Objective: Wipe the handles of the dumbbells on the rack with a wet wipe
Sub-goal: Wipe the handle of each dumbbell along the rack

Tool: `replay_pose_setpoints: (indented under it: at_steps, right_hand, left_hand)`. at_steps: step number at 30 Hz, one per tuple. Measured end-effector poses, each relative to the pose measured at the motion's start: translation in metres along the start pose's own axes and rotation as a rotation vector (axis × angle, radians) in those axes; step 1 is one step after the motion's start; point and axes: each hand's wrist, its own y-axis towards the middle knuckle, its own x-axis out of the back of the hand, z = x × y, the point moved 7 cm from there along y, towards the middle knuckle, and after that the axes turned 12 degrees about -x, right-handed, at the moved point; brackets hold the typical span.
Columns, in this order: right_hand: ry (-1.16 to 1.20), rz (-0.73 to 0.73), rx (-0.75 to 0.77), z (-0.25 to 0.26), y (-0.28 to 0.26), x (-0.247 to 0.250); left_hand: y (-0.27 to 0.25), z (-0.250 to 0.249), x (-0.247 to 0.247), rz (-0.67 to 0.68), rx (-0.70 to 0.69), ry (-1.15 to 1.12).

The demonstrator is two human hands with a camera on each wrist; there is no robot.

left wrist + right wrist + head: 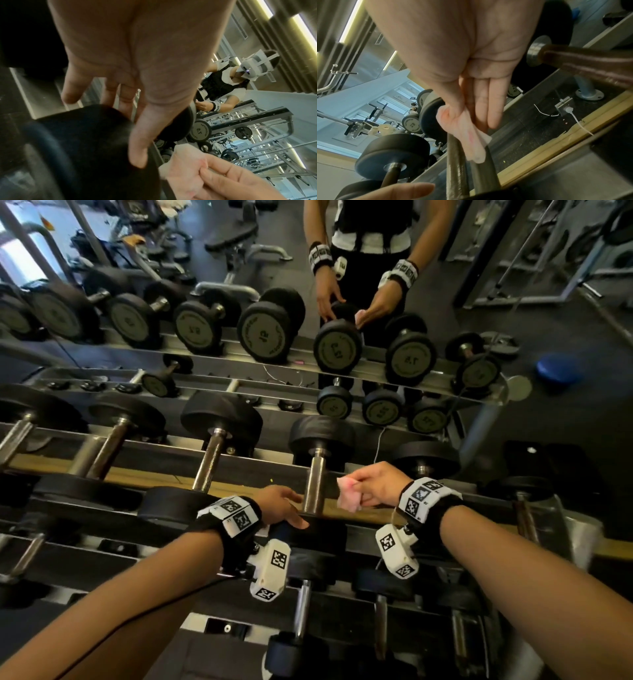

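The dumbbell rack (113,474) runs left to right in front of a mirror (445,285), its steel rails carrying a row of dumbbells whose long axes point away from the person, toward the glass. The dumbbell (317,474) between the hands lies that way too: one black head far, the other near, its metal handle (314,486) running between them across a wooden strip (164,477). The left hand (279,506) rests on the near head (318,530), fingers relaxed and spread over the rubber, curled round nothing. The right hand (375,482) sits just to the right of the handle and pinches a folded pink-white wet wipe (349,494), thumb pressing it against the fingers. In the right wrist view the wipe's (471,136) free end hangs against the handle (457,162).
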Motion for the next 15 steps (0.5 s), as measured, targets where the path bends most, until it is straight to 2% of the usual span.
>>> replay_pose_setpoints:
  at_steps: [3, 7, 12, 15]
  right_hand:
    - [-0.01, -0.046, -0.002, -0.016, -0.013, 0.035]
    - [-0.07, -0.058, 0.086, -0.038, -0.035, 0.086]
    - [0.071, -0.162, 0.028, -0.08, -0.041, 0.152]
    - [0.147, -0.248, -0.025, -0.107, -0.044, 0.179]
  left_hand:
    - [0.006, -0.029, -0.006, -0.078, -0.083, 0.172]
    - [0.007, -0.074, -0.042, -0.244, -0.204, 0.276]
    - [0.018, -0.105, -0.117, -0.155, -0.317, 0.173]
    - [0.025, -0.109, -0.151, -0.119, -0.305, 0.045]
